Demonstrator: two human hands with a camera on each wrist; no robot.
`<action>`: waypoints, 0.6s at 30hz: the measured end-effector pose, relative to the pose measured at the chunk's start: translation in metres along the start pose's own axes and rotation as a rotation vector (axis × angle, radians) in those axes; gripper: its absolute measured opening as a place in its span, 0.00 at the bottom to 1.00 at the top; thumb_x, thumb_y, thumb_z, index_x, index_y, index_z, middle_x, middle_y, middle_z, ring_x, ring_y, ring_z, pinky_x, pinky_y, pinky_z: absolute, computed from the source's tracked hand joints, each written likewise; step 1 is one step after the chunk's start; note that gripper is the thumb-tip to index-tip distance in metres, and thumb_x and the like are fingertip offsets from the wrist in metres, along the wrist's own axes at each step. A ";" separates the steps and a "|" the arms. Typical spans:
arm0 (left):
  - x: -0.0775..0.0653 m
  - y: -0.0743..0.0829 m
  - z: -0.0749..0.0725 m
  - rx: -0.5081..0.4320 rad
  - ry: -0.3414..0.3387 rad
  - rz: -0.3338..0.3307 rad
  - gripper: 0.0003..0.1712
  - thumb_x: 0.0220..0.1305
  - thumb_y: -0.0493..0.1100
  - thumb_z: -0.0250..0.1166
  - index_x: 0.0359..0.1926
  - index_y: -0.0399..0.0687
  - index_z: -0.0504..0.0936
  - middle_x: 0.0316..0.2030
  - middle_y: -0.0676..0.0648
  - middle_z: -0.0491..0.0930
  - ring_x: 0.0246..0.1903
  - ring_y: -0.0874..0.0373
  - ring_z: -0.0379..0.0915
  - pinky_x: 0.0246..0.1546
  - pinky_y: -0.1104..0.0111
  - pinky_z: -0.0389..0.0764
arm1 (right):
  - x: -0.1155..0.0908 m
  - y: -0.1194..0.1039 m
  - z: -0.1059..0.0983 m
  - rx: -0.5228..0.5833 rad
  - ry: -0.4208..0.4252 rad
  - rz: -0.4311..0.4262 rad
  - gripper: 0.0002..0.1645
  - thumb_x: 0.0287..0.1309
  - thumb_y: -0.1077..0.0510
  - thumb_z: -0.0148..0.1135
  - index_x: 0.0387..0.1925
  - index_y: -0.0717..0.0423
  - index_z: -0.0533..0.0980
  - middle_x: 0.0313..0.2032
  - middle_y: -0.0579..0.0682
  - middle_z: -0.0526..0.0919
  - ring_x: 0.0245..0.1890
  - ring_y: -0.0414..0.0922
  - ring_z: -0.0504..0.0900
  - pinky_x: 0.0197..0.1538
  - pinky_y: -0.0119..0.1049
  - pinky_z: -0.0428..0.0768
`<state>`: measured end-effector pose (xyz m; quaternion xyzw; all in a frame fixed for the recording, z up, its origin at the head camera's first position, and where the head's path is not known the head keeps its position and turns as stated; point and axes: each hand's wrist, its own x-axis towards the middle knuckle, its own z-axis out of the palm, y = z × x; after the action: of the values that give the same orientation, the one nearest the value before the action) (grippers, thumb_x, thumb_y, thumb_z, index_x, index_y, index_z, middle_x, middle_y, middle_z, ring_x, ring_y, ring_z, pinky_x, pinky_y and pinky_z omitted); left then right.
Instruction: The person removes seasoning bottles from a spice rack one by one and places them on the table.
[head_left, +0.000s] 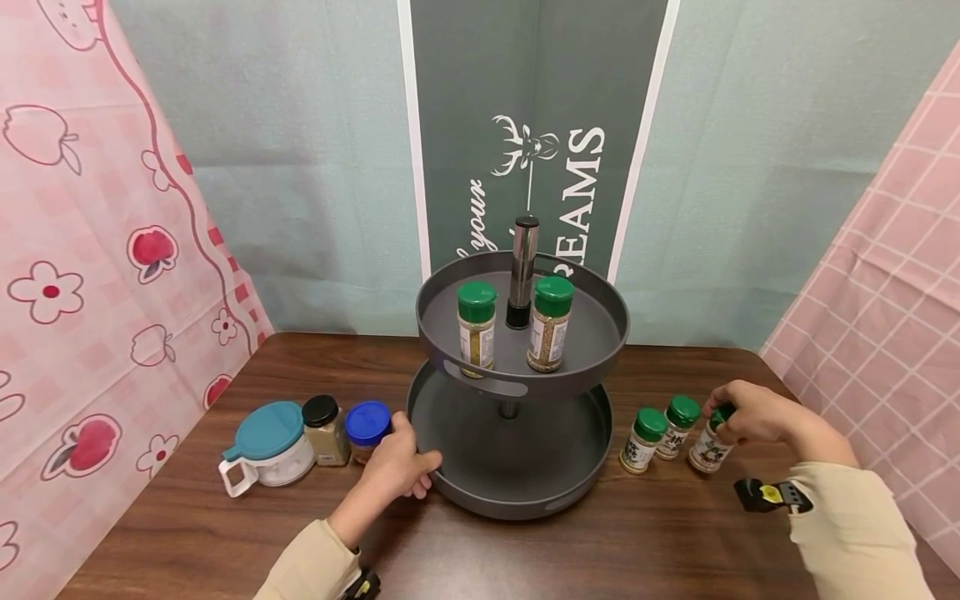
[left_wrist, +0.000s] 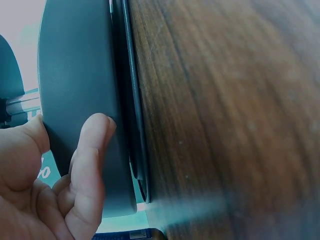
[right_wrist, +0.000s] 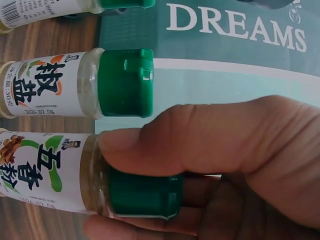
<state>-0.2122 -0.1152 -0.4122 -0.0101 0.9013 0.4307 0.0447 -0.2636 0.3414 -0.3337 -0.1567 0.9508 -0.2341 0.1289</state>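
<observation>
My right hand (head_left: 765, 418) grips the green cap of a spice jar (head_left: 708, 453) on the right of the table. In the right wrist view, my thumb lies across one side of that cap and my fingers wrap the other. Two similar green-capped spice jars, one nearer the tray (head_left: 636, 454) and one in between (head_left: 672, 440), stand beside it. At the left edge of a dark grey two-tier tray (head_left: 517, 507), my left hand (head_left: 396, 462) holds the lower tier, thumb at the rim and fingers against the outer wall.
Two green-capped jars, left (head_left: 477, 333) and right (head_left: 549, 329), stand on the upper tier around its metal post (head_left: 525, 262). Left of the tray are a blue-lidded jar (head_left: 367, 425), a black-capped jar (head_left: 327, 437) and a teal-lidded white container (head_left: 277, 462). Curtains surround the wooden table (head_left: 480, 558).
</observation>
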 end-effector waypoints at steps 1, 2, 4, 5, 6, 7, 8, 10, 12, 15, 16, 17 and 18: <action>0.000 0.000 0.000 -0.001 0.000 0.000 0.43 0.50 0.38 0.63 0.58 0.24 0.47 0.09 0.45 0.75 0.07 0.57 0.71 0.09 0.66 0.76 | 0.000 0.000 0.001 0.001 -0.001 0.000 0.18 0.32 0.70 0.60 0.33 0.70 0.73 0.27 0.55 0.77 0.25 0.46 0.75 0.25 0.42 0.80; 0.000 0.000 0.000 -0.003 0.001 -0.001 0.43 0.50 0.38 0.63 0.58 0.24 0.47 0.09 0.45 0.75 0.07 0.57 0.71 0.09 0.66 0.76 | 0.000 0.001 0.001 0.003 -0.001 -0.001 0.18 0.32 0.70 0.60 0.33 0.69 0.73 0.27 0.55 0.77 0.25 0.46 0.75 0.25 0.42 0.80; 0.000 0.000 0.000 -0.004 0.001 -0.002 0.43 0.50 0.38 0.63 0.58 0.24 0.46 0.09 0.45 0.74 0.07 0.57 0.71 0.09 0.66 0.76 | 0.001 0.001 0.003 0.016 -0.004 0.002 0.17 0.32 0.70 0.60 0.32 0.68 0.73 0.26 0.55 0.76 0.25 0.46 0.75 0.24 0.42 0.80; 0.000 0.000 0.000 -0.004 0.001 -0.003 0.43 0.50 0.38 0.63 0.58 0.24 0.46 0.09 0.45 0.74 0.07 0.57 0.71 0.09 0.66 0.77 | 0.001 0.002 0.003 0.021 -0.007 0.004 0.17 0.31 0.70 0.60 0.32 0.68 0.73 0.26 0.54 0.76 0.25 0.46 0.75 0.24 0.42 0.80; 0.000 0.000 0.000 -0.003 0.001 -0.005 0.44 0.50 0.38 0.63 0.58 0.24 0.46 0.09 0.45 0.74 0.08 0.57 0.71 0.09 0.66 0.77 | 0.001 0.002 0.004 0.027 -0.013 0.009 0.16 0.31 0.70 0.61 0.32 0.68 0.73 0.26 0.54 0.76 0.25 0.46 0.75 0.24 0.41 0.80; 0.000 0.000 0.000 -0.004 0.002 -0.006 0.44 0.50 0.38 0.63 0.59 0.24 0.46 0.09 0.45 0.74 0.08 0.57 0.71 0.09 0.65 0.77 | 0.002 0.002 0.005 0.029 -0.016 0.014 0.16 0.31 0.70 0.61 0.31 0.68 0.73 0.26 0.54 0.76 0.25 0.46 0.75 0.24 0.41 0.80; 0.000 0.000 0.000 -0.003 0.002 -0.006 0.44 0.50 0.38 0.63 0.59 0.24 0.45 0.09 0.45 0.74 0.07 0.57 0.71 0.09 0.65 0.77 | 0.002 0.003 0.005 0.032 -0.019 0.020 0.16 0.31 0.70 0.61 0.31 0.68 0.73 0.26 0.54 0.76 0.25 0.46 0.75 0.24 0.41 0.80; 0.001 0.000 0.000 -0.003 0.003 -0.005 0.45 0.50 0.38 0.63 0.59 0.24 0.45 0.09 0.46 0.74 0.07 0.57 0.71 0.09 0.65 0.77 | 0.003 0.003 0.006 0.032 -0.020 0.037 0.16 0.32 0.70 0.62 0.31 0.68 0.73 0.27 0.55 0.76 0.25 0.47 0.75 0.24 0.41 0.80; 0.001 0.000 0.000 -0.001 0.004 -0.003 0.46 0.50 0.38 0.63 0.60 0.24 0.44 0.09 0.46 0.74 0.07 0.57 0.71 0.09 0.65 0.76 | 0.002 0.004 0.007 0.024 -0.015 0.050 0.16 0.33 0.69 0.63 0.32 0.68 0.74 0.27 0.55 0.77 0.26 0.47 0.76 0.24 0.41 0.80; 0.001 0.000 0.001 0.002 0.004 0.000 0.46 0.50 0.38 0.63 0.60 0.24 0.44 0.08 0.46 0.74 0.07 0.57 0.70 0.08 0.66 0.76 | 0.002 0.004 0.007 0.014 -0.002 0.055 0.17 0.34 0.68 0.63 0.33 0.68 0.75 0.27 0.56 0.77 0.26 0.47 0.76 0.24 0.41 0.80; 0.001 0.000 0.001 0.003 0.003 0.000 0.46 0.50 0.38 0.63 0.60 0.24 0.43 0.09 0.46 0.74 0.07 0.57 0.70 0.08 0.66 0.76 | 0.002 0.004 0.007 0.006 0.004 0.055 0.17 0.34 0.68 0.64 0.33 0.67 0.75 0.27 0.55 0.77 0.26 0.47 0.76 0.24 0.41 0.80; 0.001 0.000 0.001 0.004 0.003 0.001 0.47 0.50 0.38 0.63 0.60 0.24 0.43 0.09 0.46 0.74 0.07 0.57 0.70 0.08 0.66 0.76 | 0.002 0.004 0.008 -0.009 0.008 0.049 0.16 0.34 0.68 0.64 0.33 0.67 0.75 0.27 0.54 0.77 0.25 0.46 0.75 0.23 0.41 0.80; 0.001 0.000 0.001 0.004 0.004 0.000 0.46 0.50 0.38 0.63 0.60 0.24 0.43 0.09 0.46 0.74 0.07 0.57 0.70 0.08 0.66 0.76 | 0.002 0.004 0.008 -0.024 0.015 0.045 0.16 0.34 0.67 0.64 0.32 0.65 0.75 0.26 0.53 0.76 0.25 0.46 0.75 0.23 0.40 0.79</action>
<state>-0.2134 -0.1150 -0.4131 -0.0106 0.9023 0.4288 0.0429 -0.2638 0.3403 -0.3429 -0.1348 0.9578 -0.2209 0.1250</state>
